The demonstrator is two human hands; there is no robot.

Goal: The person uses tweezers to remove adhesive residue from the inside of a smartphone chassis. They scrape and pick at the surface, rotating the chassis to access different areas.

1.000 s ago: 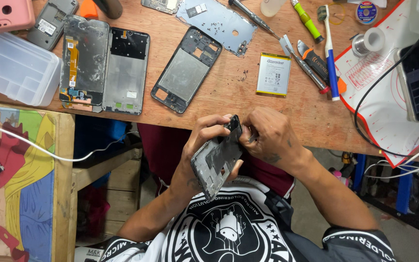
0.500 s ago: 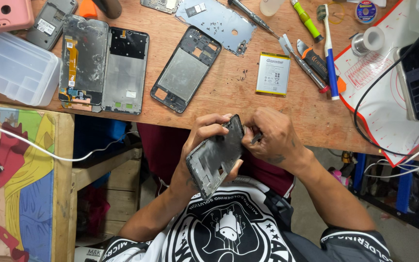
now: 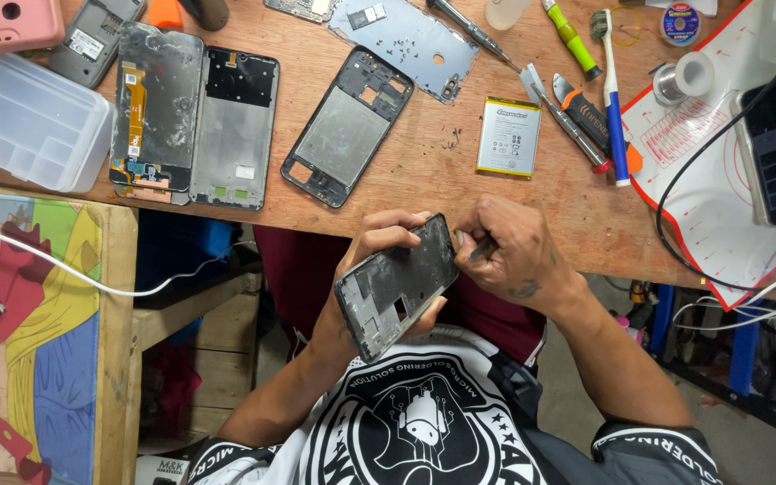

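Phone frame point(image 3: 397, 287), dark, held tilted below the near edge of the wooden desk point(image 3: 424, 180), above the lap. Left hand point(image 3: 379, 247) closed around its upper end, fingers wrapped over the edge. Right hand point(image 3: 509, 256) pinching a small dark tool, too hidden to identify, at the frame's top corner. On desk, well apart: second phone frame point(image 3: 345, 126), white-and-yellow battery point(image 3: 507, 136), clear plastic box point(image 3: 24, 121).
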